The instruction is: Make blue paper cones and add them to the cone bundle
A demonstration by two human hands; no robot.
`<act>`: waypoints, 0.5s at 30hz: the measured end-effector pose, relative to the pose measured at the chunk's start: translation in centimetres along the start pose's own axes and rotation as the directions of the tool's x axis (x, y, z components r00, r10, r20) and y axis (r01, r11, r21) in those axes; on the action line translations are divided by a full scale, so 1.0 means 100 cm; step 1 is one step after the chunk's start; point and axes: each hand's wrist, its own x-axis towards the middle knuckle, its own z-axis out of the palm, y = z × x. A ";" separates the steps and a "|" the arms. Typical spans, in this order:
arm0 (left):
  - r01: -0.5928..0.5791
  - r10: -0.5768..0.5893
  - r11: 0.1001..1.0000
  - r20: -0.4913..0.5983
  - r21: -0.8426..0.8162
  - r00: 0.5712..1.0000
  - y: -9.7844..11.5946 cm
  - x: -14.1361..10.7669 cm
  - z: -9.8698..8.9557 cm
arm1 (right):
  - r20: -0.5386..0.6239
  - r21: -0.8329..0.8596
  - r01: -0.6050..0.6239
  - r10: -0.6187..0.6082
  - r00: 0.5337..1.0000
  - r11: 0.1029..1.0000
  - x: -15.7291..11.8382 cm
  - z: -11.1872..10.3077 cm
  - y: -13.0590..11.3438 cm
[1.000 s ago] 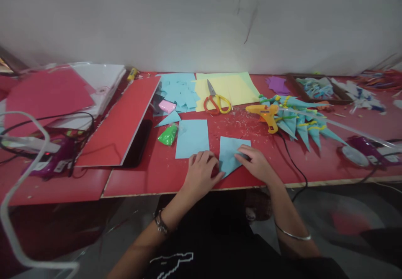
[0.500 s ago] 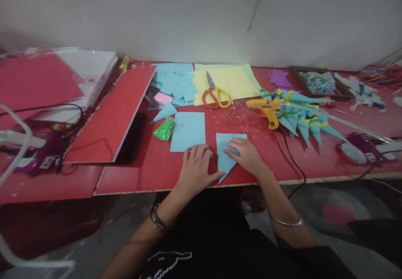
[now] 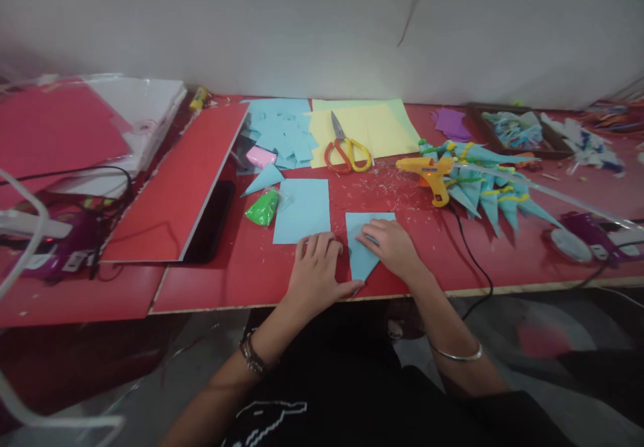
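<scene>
A light-blue sheet of paper (image 3: 358,245) lies at the table's front edge, its lower right side folded over on a slant to a point at the bottom. My right hand (image 3: 392,247) has its fingers curled on this paper's folded side, holding it down. My left hand (image 3: 318,266) rests on the table just left of it, fingers apart, with the thumb touching the pointed bottom corner. Beyond my left fingers lies a flat light-blue sheet (image 3: 302,211). A blue paper cone (image 3: 263,180) and a bag of green clay (image 3: 262,208) are beside that sheet.
Scissors (image 3: 347,152) lie on yellow paper (image 3: 387,128). A yellow glue gun (image 3: 433,177), its cord (image 3: 473,252) hanging over the edge, sits against several joined blue cones (image 3: 496,195). On the left, a red board (image 3: 176,192) leans over a dark object. A tray (image 3: 518,131) stands back right.
My right hand has shifted very slightly left on the folded paper. My left thumb has moved a little down and right at its bottom corner. The other things stay put.
</scene>
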 end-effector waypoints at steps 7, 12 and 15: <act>-0.008 0.008 1.000 0.000 0.015 1.000 0.002 0.000 -0.001 | -0.009 -0.002 -0.028 0.028 1.000 1.000 0.002 0.000 -0.002; -0.035 0.035 0.999 0.004 0.036 0.999 0.002 -0.001 -0.001 | -0.010 -0.016 -0.050 0.050 0.999 0.999 0.002 0.000 -0.004; -0.077 0.077 0.996 0.007 0.035 0.997 0.001 -0.002 -0.001 | -0.008 -0.027 -0.059 0.058 0.998 0.998 0.002 0.000 -0.004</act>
